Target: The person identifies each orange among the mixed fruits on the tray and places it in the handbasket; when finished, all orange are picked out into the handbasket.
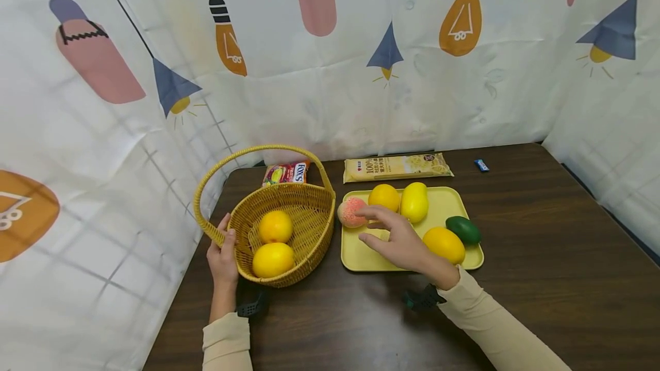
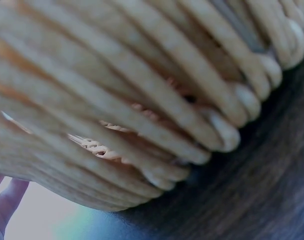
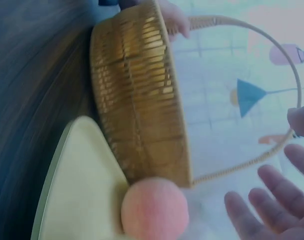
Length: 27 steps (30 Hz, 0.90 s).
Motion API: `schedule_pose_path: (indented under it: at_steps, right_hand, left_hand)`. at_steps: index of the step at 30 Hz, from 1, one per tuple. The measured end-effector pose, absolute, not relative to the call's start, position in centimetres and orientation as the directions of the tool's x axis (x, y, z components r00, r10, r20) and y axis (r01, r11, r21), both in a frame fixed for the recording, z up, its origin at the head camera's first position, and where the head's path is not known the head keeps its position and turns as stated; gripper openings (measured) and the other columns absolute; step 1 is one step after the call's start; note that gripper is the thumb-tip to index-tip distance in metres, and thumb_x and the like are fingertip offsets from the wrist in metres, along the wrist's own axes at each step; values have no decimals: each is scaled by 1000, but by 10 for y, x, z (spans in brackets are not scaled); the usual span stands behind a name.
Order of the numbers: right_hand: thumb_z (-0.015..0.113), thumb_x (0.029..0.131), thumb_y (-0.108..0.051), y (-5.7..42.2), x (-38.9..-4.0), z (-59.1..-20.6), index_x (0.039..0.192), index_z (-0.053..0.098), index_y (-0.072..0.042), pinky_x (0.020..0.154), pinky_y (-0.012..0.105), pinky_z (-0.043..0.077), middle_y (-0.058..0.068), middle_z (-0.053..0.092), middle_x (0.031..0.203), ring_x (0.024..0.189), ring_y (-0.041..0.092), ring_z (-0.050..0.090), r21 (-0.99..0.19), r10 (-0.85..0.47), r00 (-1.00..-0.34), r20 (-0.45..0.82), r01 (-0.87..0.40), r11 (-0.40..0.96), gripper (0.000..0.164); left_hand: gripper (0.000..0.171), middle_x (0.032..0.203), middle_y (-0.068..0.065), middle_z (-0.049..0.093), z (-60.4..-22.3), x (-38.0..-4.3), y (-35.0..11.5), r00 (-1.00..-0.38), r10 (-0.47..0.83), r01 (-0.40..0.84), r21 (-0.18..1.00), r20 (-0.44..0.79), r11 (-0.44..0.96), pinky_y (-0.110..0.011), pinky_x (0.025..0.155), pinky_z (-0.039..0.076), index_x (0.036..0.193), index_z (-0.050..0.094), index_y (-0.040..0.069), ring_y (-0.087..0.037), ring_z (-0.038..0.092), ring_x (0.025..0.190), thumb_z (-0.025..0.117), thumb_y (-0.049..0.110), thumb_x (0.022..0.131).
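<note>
A woven wicker basket (image 1: 309,248) with a tall hooped handle (image 1: 273,147) stands at the left, holding two orange-yellow fruits, the upper one an orange (image 1: 275,226). My left hand (image 1: 223,259) grips its left rim near the foot of the handle; the left wrist view is filled by the basket's woven side (image 2: 117,90). Over the yellow tray (image 1: 368,256), my right hand (image 1: 399,240) hovers with fingers spread and nothing held. Its fingertips overlap a pink peach (image 1: 350,213) at the tray's left edge; in the right wrist view the peach (image 3: 155,210) lies apart from the fingers.
On the tray also lie an orange (image 1: 384,197), a yellow pear-shaped fruit (image 1: 415,202), a green avocado-like fruit (image 1: 463,229) and a yellow-orange fruit (image 1: 443,245). Behind are a candy bag (image 1: 285,174), a long yellow packet (image 1: 397,167) and a small blue wrapper (image 1: 482,165). Patterned cloth surrounds the table.
</note>
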State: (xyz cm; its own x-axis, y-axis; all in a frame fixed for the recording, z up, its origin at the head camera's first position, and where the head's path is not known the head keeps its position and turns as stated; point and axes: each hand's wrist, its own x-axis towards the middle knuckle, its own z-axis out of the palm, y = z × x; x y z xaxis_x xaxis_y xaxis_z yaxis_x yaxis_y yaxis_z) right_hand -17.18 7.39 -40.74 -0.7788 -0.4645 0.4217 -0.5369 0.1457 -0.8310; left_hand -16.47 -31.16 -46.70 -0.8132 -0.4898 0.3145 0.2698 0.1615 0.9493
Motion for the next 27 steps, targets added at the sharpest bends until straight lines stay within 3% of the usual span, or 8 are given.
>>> schedule_pose_path:
  at_steps: [2, 7, 10, 12, 15, 19, 23, 27]
  right_hand:
    - [68, 92, -10, 82, -171, -410, 129, 61, -9, 94, 46, 49, 7, 58, 132, 117, 22, 57, -828, -452, -780, 432, -542, 144, 38]
    - [66, 91, -2, 100, -168, -412, 125, 63, -7, 91, 46, 50, 8, 61, 127, 114, 17, 58, -824, -407, -804, 433, -536, 183, 35]
    - [65, 90, 3, 106, -162, -406, 123, 63, 0, 89, 48, 51, 15, 62, 124, 110, 18, 60, -825, -372, -824, 427, -523, 211, 33]
    - [64, 90, 5, 110, -158, -400, 121, 62, 3, 88, 48, 51, 17, 63, 121, 107, 16, 61, -823, -349, -833, 429, -520, 228, 32]
    - [63, 89, 8, 117, -155, -396, 119, 62, 7, 86, 41, 53, 18, 64, 117, 104, 14, 62, -808, -326, -831, 451, -535, 246, 30]
    - [63, 91, 6, 134, -163, -409, 121, 63, 2, 87, 24, 52, 15, 65, 116, 104, 7, 61, -795, -294, -831, 473, -546, 264, 30]
    - [61, 94, 2, 155, -170, -420, 124, 62, -2, 87, 18, 49, 15, 65, 119, 105, 2, 59, -813, -257, -849, 461, -520, 261, 30]
    - [59, 96, -3, 171, -172, -424, 124, 63, -4, 84, 17, 49, 15, 64, 120, 104, 6, 59, -840, -203, -879, 432, -474, 264, 28]
  left_hand:
    - [33, 145, -12, 50, -467, -164, -312, -816, -489, 258, 951, 309, 170, -12, 93, 39, 103, 52, -21, -33, 42, 133, 50, 12, 101]
    - [37, 140, -14, 54, -457, -159, -309, -820, -484, 243, 952, 305, 187, -13, 90, 39, 120, 59, -14, -29, 46, 126, 52, 17, 101]
    - [42, 117, -6, 65, -448, -154, -304, -824, -479, 232, 951, 304, 204, -14, 87, 40, 133, 57, -5, -21, 51, 113, 53, 21, 101]
    - [43, 103, 4, 64, -443, -150, -301, -826, -476, 225, 950, 303, 214, -13, 87, 40, 137, 54, -2, -16, 51, 108, 53, 21, 101]
    - [43, 99, 14, 61, -439, -148, -298, -829, -473, 220, 951, 299, 216, -12, 88, 40, 139, 53, -1, -19, 50, 111, 51, 20, 101]
    - [41, 94, 12, 61, -439, -147, -298, -830, -478, 209, 954, 289, 214, -12, 86, 40, 139, 53, 0, -26, 50, 111, 51, 16, 101]
    - [41, 81, 10, 57, -440, -148, -298, -831, -475, 203, 954, 288, 222, -14, 82, 41, 140, 52, 3, -18, 50, 101, 50, 13, 101]
    - [40, 91, 9, 60, -440, -149, -299, -831, -474, 210, 953, 292, 219, -14, 84, 40, 139, 53, 2, -15, 51, 105, 50, 12, 101]
